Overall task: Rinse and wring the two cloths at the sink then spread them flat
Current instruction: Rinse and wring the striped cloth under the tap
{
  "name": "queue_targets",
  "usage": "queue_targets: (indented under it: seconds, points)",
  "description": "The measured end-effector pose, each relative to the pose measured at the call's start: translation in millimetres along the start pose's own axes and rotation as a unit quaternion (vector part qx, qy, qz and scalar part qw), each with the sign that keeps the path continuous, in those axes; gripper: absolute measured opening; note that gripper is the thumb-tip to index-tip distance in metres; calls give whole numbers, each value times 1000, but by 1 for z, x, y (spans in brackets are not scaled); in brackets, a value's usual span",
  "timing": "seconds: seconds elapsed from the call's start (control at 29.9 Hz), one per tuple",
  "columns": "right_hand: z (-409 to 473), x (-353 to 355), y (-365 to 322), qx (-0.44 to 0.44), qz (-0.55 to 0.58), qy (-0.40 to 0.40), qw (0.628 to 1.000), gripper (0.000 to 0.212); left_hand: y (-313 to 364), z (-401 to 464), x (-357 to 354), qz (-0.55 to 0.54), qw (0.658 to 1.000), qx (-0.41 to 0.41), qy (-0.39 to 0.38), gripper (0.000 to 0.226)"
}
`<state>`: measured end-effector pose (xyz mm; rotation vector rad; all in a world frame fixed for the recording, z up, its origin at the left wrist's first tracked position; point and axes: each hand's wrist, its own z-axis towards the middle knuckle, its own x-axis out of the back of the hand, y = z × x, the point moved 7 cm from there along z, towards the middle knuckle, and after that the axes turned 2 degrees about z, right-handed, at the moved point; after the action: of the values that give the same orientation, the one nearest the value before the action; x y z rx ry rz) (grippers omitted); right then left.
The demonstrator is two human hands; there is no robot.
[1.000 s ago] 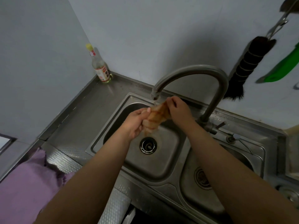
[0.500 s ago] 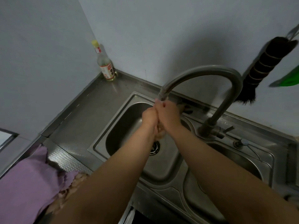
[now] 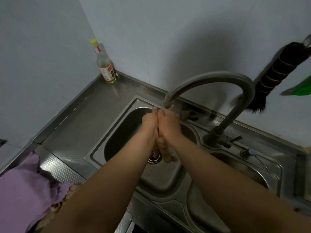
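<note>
both hands, left hand (image 3: 150, 121) and right hand (image 3: 169, 123), have their grip clamped together on the orange cloth (image 3: 164, 153) right under the faucet spout (image 3: 168, 102), probably so the squeezed-out water drops into the sink basin (image 3: 117, 132) below

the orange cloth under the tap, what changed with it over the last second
The two hands closed together: the left hand and right hand now press palm to palm, squeezing the orange cloth into a twisted rope hanging below them, where before it was held stretched between them. The purple cloth on the counter and the clear glass bottle stayed put.
</note>
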<state>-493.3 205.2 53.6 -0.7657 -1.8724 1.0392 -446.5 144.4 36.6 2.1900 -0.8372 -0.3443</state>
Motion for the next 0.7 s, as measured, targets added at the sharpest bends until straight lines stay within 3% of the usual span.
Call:
queue_targets:
  seconds: [0.13,0.27,0.4,0.54,0.64,0.7]
  points:
    - [27,26,3,-17,-15,57,998,30,-9,-8,-14,-17,999,23,-42,36]
    - [5,4,-5,4,-13,19,1000,35,3,8,2,-29,999,19,3,30]
    - [33,23,0,-5,-45,45,998,25,-12,-1,-14,-37,997,42,-53,33]
    - [13,-4,6,-22,-27,16,999,34,5,11,3,-31,999,12,-24,28]
    - [22,12,7,28,-102,50,993,31,-8,-7,-7,-46,991,60,-109,33]
    - [35,22,10,12,-57,24,998,30,-14,-10,-10,-61,984,49,-158,35]
